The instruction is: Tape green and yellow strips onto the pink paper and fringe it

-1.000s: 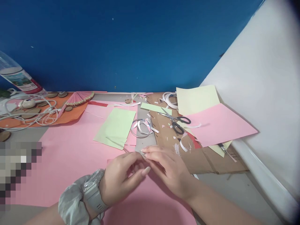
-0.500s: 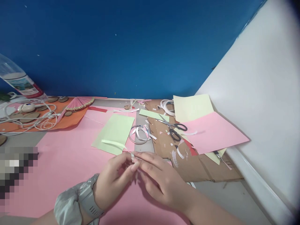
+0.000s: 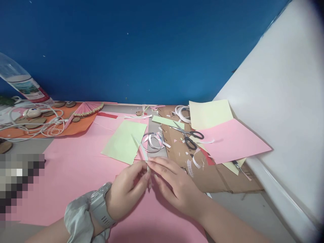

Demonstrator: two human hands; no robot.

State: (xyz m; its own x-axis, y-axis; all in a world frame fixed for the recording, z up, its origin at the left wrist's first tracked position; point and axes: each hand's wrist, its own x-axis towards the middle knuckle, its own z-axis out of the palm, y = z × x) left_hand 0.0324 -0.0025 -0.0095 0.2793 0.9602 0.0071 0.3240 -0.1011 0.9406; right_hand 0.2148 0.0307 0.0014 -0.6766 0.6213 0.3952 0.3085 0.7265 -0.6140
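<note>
Head view: left hand [image 3: 125, 190] pinches a pale strip [image 3: 143, 151], free end toward eleven o'clock; right hand [image 3: 177, 185], its grip unclear, touches it, probably steadying such thin material. Scissors [image 3: 186, 132] lie at two o'clock.

1 btl [image 3: 29, 89] bhd wht cable [image 3: 57, 123]

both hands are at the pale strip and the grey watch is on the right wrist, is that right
The wrist is wrong: the head view shows the grey watch on the left one. The left hand and right hand are indeed at the pale strip.
</note>
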